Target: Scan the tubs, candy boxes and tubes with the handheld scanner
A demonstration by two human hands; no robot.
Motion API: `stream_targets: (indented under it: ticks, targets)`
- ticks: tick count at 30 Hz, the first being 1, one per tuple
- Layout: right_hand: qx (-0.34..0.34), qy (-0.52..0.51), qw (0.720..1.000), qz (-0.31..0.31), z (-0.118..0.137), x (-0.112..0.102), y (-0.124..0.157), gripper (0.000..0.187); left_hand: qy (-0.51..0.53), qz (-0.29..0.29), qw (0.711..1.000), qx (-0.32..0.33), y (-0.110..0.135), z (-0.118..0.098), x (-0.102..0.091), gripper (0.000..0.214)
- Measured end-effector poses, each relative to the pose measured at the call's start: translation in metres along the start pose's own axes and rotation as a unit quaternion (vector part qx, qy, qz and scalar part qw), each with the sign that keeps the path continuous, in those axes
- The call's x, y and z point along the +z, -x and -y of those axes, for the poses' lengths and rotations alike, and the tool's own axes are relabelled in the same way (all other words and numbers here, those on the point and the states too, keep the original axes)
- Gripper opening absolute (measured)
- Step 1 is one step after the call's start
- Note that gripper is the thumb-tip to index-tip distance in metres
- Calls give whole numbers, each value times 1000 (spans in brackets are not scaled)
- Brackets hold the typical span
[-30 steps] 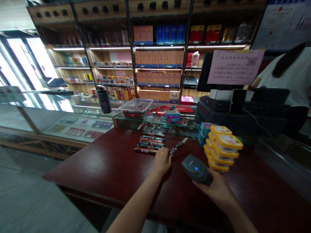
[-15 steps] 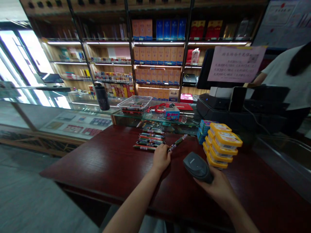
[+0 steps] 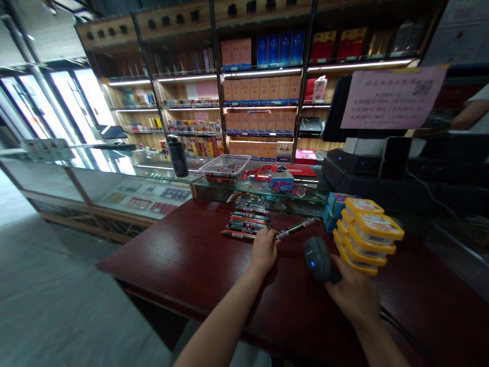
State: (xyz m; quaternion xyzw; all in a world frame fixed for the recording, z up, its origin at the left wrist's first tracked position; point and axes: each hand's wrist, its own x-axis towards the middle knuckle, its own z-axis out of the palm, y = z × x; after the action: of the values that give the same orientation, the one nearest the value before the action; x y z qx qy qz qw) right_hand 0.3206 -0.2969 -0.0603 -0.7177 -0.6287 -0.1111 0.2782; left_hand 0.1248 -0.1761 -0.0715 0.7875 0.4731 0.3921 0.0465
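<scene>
My left hand (image 3: pixel 264 250) is closed on one end of a slim, dark, patterned pen-like stick (image 3: pixel 295 228), which slants up to the right over the table. Just beyond that hand lies a row of similar sticks (image 3: pixel 249 220), side by side. A dark grey barcode scanner (image 3: pixel 318 259) is gripped in my right hand (image 3: pixel 355 290), its head pointing left and a small blue light glowing on it. To the right of the scanner stand stacked yellow-lidded tubs (image 3: pixel 369 235), with small blue packets (image 3: pixel 336 210) behind them.
The dark red wooden table (image 3: pixel 171 255) meets a glass counter bearing a clear plastic box (image 3: pixel 225 168), a small blue-and-pink box (image 3: pixel 281 181) and a black bottle (image 3: pixel 178 158). A monitor (image 3: pixel 336 109) with a pink notice (image 3: pixel 393 99) stands right. Another person's arm (image 3: pixel 471 114) shows at far right.
The view has swung left, so everything sits further right. The scanner has turned in my right hand, and its blue light now shows. My left hand keeps hold of the stick.
</scene>
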Motion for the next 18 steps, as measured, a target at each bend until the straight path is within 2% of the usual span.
stream_targets:
  ticks: [3,6,10,13,15,18]
  targets:
    - [-6,9,1000,2,-4,1,3,28,11,-5,1000,5,-3,3,-3,20]
    - [-8,10,1000,15,-7,1,4,27,1,2,1000,13,-13,15,-17,24]
    - [-12,8,1000,20,-8,1,4,26,-23,-10,1000,15,-23,49,-53,30]
    - [-4,-2,1000,24,-8,1,2,27,-53,-39,998,-6,-20,80,-80,30]
    - [3,-10,999,36,-8,1,2,28,-71,-40,997,-20,-13,97,-91,30]
    - [10,-1,999,40,-9,2,2,27,-77,-42,996,-23,-6,113,-95,30]
